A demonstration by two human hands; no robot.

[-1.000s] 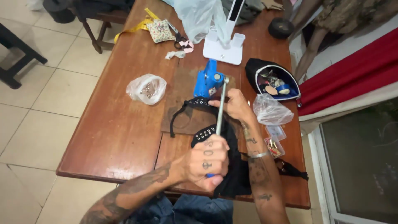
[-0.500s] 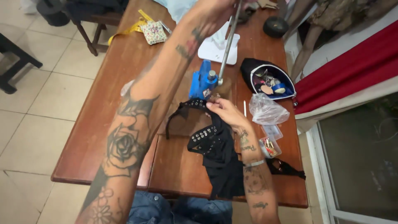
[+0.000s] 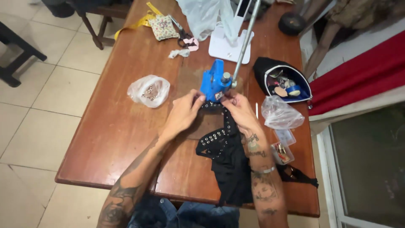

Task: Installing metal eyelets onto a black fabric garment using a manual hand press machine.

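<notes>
The left hand [image 3: 182, 113] and the right hand [image 3: 239, 110] met at the base of a small blue metal hand press [image 3: 214, 84], which stood near the middle of the brown wooden table [image 3: 118, 139]. Both hands pinched the far end of a black fabric garment with rows of silver eyelets [image 3: 225, 156], the fingers closed narrowly on the cloth just under the press. The garment ran from the press toward the near edge of the table and hung a little over it. A long silver lever [image 3: 244, 40] rose from the press, tilted toward the far side, and no hand was on it.

To the left of the press lay a clear plastic bag with small metal pieces [image 3: 149, 90]. To the right lay an open black zip pouch with small things inside [image 3: 282, 81], and nearer, a crumpled clear plastic bag [image 3: 280, 114]. Just nearer than this bag, beside the right forearm, was a small clear plastic box [image 3: 283, 145]. On the far side stood a white stand with a flat base [image 3: 228, 42]. Far left lay a flowered fabric pincushion [image 3: 163, 27] with a yellow measuring tape [image 3: 136, 24] beside it. The floor of pale tiles [image 3: 33, 105] was on the left.
</notes>
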